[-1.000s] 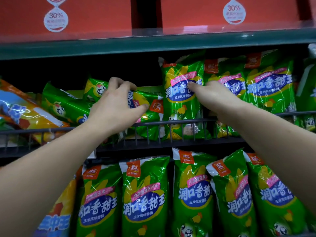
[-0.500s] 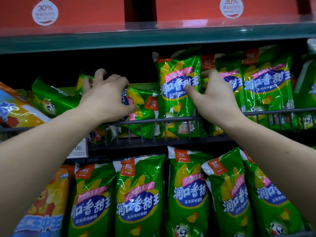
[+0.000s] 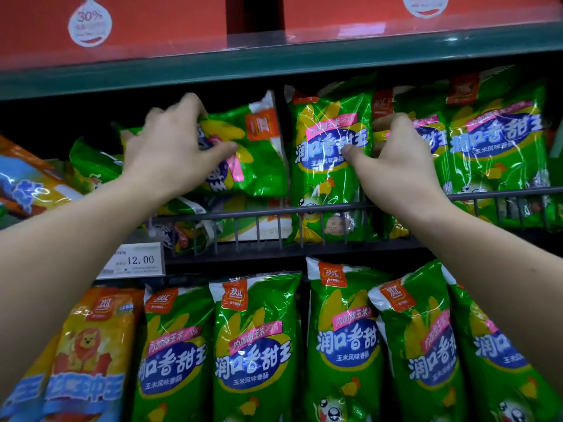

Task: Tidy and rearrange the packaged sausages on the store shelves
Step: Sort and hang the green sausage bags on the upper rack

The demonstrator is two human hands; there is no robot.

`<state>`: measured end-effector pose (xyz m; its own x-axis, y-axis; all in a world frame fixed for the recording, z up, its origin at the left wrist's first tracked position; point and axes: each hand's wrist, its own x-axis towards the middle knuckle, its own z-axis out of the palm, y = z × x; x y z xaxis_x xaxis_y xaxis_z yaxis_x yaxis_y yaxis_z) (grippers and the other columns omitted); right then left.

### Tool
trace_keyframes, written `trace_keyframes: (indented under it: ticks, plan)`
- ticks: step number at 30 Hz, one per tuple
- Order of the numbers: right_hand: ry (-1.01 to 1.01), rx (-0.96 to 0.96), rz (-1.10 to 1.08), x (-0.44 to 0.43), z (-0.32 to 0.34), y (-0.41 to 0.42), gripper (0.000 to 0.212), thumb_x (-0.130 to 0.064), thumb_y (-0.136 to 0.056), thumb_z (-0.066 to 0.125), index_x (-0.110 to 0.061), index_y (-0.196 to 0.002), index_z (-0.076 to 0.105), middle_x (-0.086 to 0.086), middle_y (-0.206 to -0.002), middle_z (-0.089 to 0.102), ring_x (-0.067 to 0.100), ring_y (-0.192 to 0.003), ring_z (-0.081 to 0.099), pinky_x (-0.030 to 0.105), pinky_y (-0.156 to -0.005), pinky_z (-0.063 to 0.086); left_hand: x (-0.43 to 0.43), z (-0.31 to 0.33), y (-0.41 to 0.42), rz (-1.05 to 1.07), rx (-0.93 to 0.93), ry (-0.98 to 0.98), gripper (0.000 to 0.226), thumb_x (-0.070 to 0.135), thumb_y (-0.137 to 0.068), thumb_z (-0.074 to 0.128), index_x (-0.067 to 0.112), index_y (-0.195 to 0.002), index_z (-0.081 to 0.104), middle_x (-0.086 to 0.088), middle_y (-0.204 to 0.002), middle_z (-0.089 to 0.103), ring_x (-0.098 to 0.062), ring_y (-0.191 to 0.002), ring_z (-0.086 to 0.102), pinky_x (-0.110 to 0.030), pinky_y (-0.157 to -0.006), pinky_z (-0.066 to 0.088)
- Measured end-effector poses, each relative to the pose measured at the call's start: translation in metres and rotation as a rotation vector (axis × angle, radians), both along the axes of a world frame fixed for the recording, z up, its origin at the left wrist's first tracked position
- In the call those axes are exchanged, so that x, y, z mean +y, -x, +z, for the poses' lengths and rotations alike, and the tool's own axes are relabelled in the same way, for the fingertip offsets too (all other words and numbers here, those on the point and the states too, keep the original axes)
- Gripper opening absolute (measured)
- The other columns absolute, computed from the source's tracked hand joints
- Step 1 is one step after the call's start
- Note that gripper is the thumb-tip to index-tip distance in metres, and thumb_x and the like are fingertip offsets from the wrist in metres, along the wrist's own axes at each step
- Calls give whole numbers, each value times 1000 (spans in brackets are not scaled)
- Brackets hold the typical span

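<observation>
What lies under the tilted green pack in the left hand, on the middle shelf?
Under the tilted green pack, gripped by the left hand, more green packs lie flat behind the wire rail. Their number and the shelf floor are covered by the pack and forearm.

Shop: price tag (image 3: 134, 261), stocked shelves (image 3: 274, 63)

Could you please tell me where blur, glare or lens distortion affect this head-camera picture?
Head view: the left hand and the tilted green pack it grips are motion-smeared; the right hand is sharper; white glare streaks cross the upright green pack; the green shelf edge bows from the wide-angle lens; the recess behind the left hand is too dark to read.
</observation>
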<state>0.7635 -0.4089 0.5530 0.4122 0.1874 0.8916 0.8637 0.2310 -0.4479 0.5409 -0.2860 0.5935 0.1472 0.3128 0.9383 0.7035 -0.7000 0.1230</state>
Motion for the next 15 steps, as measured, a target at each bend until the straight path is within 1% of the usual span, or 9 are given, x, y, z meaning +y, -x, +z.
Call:
trace_keyframes:
  ticks: [1,2,4,6,8,9,11,13,15]
  plan:
    - [1,1,-1,0,1,1,50,-37,-92,65,-17,-131,43,5,-109,52,16,-86,53,24,-74,35,1,1,3,-43,-57,6,55,61,-83,64,21,-114,43,-8,-104,55,-37,-113,52,-63,-97,41]
    - [1,0,-1,0,1,1,49,-37,-92,66,-16,-131,44,4,-107,52,14,-84,53,24,-75,35,3,2,5,-82,-93,6,55,62,-82,64,22,-114,44,-8,-107,58,-36,-111,53,-61,-95,43]
    - [8,-5,0,0,2,1,48,-36,-92,66,-16,-130,44,3,-104,52,3,-75,49,24,-70,36,7,0,6,-144,-110,0,56,62,-83,63,22,-116,45,-7,-112,61,-34,-109,55,-58,-93,46]
    - [19,-4,0,0,2,1,49,-37,-92,65,-16,-131,44,3,-105,52,1,-72,48,24,-61,36,9,-3,4,-208,-110,8,55,62,-84,62,21,-116,45,-5,-110,62,-33,-105,58,-56,-90,48]
    - [21,-6,2,-1,1,1,50,-37,-92,65,-15,-132,45,4,-109,52,3,-72,49,25,-65,38,8,-3,0,-284,-114,28,52,61,-85,62,22,-116,46,-2,-106,62,-29,-100,60,-51,-88,51]
    - [23,-7,4,-1,1,1,51,-38,-92,65,-15,-132,45,4,-110,52,2,-73,49,25,-69,37,7,-3,-4,-318,-116,46,50,59,-87,61,21,-116,47,1,-102,61,-25,-96,60,-46,-85,51]
    - [25,-8,3,-1,1,0,51,-38,-92,66,-16,-133,45,4,-111,52,3,-74,49,24,-73,36,7,-2,-11,-364,-116,76,42,55,-91,59,22,-114,47,11,-90,57,-12,-83,57,-33,-71,45]
    - [28,-11,-4,-1,1,0,51,-39,-92,65,-16,-133,45,3,-110,51,3,-74,49,23,-73,35,9,-2,-17,-392,-117,84,37,53,-93,56,22,-111,45,17,-84,52,2,-74,51,-26,-61,39]
    - [27,-11,-6,-1,0,0,52,-39,-92,65,-15,-133,45,2,-109,51,6,-76,49,23,-75,35,11,1,-21,-405,-127,92,37,53,-94,55,21,-109,45,17,-83,51,5,-73,48,-24,-59,39]
